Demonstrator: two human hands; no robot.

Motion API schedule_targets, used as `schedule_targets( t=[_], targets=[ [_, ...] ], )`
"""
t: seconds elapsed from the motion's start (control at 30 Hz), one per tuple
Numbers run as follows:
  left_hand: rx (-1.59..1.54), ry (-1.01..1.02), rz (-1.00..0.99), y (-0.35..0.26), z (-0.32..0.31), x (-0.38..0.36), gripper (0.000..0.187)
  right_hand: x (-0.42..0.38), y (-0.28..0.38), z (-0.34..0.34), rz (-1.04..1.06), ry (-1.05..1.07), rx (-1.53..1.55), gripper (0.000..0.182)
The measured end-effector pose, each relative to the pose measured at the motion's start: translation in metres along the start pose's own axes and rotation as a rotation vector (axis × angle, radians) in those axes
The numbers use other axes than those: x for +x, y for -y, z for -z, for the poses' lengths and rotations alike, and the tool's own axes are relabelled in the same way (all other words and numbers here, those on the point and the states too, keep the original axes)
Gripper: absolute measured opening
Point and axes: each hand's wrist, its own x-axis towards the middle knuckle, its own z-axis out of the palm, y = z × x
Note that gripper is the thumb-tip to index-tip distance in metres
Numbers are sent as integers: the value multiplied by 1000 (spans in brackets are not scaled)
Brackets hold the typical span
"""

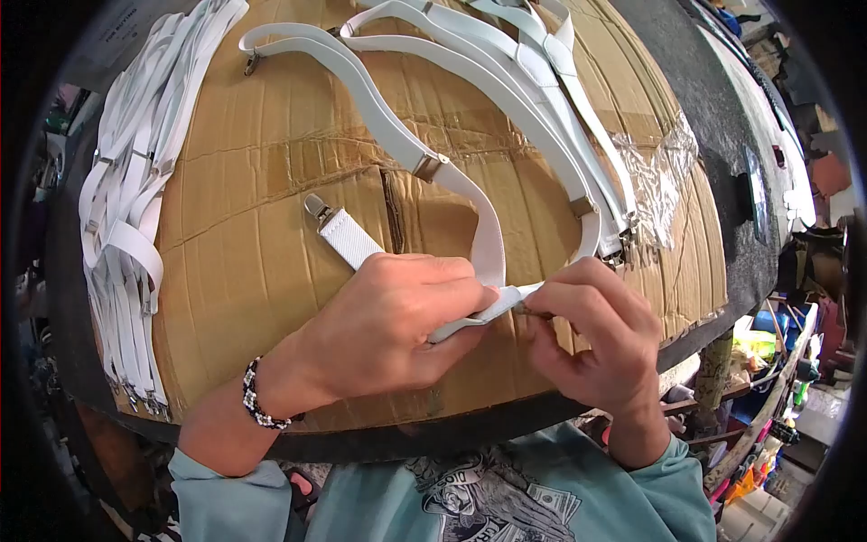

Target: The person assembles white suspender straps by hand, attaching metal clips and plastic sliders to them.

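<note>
A pair of white elastic suspenders [388, 122] lies looped over the cardboard, with a metal slider [430, 166] on one strap. My left hand [397, 316] is closed on a folded part of the strap near the table's front edge. A strap end with a metal clip [318, 208] sticks out beyond its knuckles. Close beside it, my right hand [601, 339] pinches the same strap between thumb and fingers. Whether a small metal part sits in that pinch is hidden by the fingers.
Flattened cardboard [262, 226] covers the dark table [754, 244]. At the left hangs a thick bundle of white suspenders [135, 181]. More finished-looking straps [551, 81] with clips lie at the upper right, near crumpled clear tape [655, 172]. Cluttered goods [768, 352] fill the right side.
</note>
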Motion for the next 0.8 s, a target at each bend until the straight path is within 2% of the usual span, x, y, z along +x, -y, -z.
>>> schedule_targets(
  t=[0.07, 0.17, 0.33, 0.43, 0.63, 0.8],
  targets=[
    [8, 13, 18, 1, -2, 0, 40, 0, 0, 4, -70, 32, 16, 34],
    [3, -12, -3, 0, 3, -2, 39, 16, 16, -14, 15, -144, 131, 29],
    [-10, 14, -2, 1, 2, 0, 37, 10, 5, -8, 99, -2, 86, 32],
    [-24, -2, 15, -1, 0, 1, 36, 8, -4, -1, 110, 15, -6, 29],
    [-18, 23, 8, -1, 3, 2, 34, 20, 14, -8, 109, -18, 121, 27],
    [-48, -7, 19, 0, 0, 1, 29, 16, 3, -6, 103, 16, 29, 28]
  ],
)
